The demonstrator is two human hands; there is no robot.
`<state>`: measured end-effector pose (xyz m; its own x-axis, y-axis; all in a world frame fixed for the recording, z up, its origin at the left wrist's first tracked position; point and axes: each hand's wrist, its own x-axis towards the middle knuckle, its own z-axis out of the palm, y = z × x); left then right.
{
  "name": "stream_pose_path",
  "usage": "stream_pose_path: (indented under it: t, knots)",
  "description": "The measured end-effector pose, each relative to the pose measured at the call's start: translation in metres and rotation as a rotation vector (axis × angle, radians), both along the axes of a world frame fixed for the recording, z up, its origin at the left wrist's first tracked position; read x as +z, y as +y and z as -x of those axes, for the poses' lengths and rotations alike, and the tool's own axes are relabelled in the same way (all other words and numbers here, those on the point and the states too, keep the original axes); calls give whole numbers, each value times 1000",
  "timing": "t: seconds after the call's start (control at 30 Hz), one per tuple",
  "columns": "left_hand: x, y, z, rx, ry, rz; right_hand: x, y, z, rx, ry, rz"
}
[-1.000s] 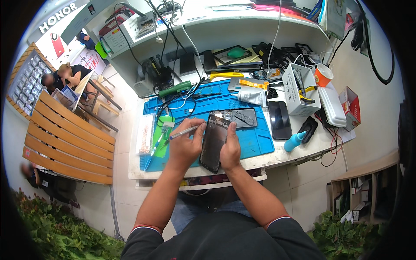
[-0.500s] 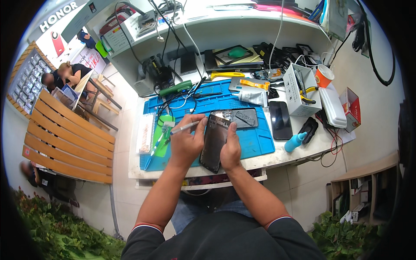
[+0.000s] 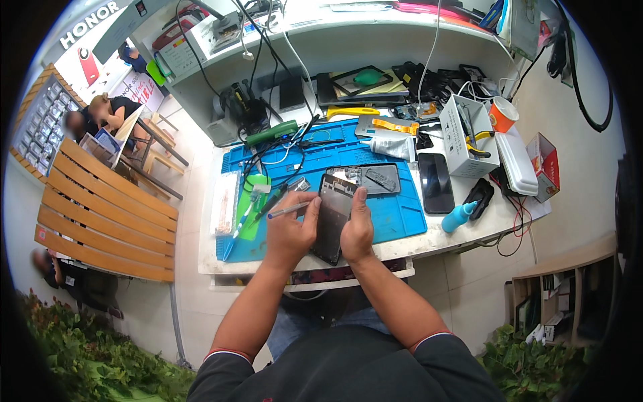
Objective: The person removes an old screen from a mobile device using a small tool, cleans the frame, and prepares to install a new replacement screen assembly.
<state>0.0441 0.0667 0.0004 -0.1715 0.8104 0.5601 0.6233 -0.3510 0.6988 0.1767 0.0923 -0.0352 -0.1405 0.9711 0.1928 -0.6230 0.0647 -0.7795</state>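
Note:
My left hand (image 3: 291,228) is closed on a silver pen-like tool (image 3: 287,210), held across the left edge of a dark phone screen panel (image 3: 329,221) near its top. My right hand (image 3: 357,228) grips that panel by its right edge, thumb along the side. The panel is tilted over the blue mat (image 3: 395,221); small metal parts show at its upper end. Just behind it lies an open phone body (image 3: 375,179). To the left are a green tool (image 3: 248,221) and dark slim tools (image 3: 271,197). A dark phone (image 3: 437,184) rests to the right.
A grey box with pliers (image 3: 462,151), orange cup (image 3: 503,115), white case (image 3: 517,164) and blue bottle (image 3: 457,216) crowd the right. Cables, a white tube (image 3: 392,147) and yellow tool (image 3: 351,111) sit behind. People (image 3: 117,117) sit left beyond a slatted wooden bench (image 3: 107,228).
My left hand with the pen-like tool has shifted slightly down and right. The panel and my right hand have moved only a little.

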Motion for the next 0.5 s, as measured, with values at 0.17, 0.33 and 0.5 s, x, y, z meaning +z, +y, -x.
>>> stream_pose_path:
  t: [0.17, 0.33, 0.5]
  knots:
    - [-9, 2, 4, -1, -163, -1, -5, 6, 3, 66, 171, 133]
    - [-3, -3, 13, -43, -319, 17, -13, 12, -2, 168, 259, 230]
    - [-2, -33, 26, -66, -357, 295, 0, 6, 0, 110, 297, 175]
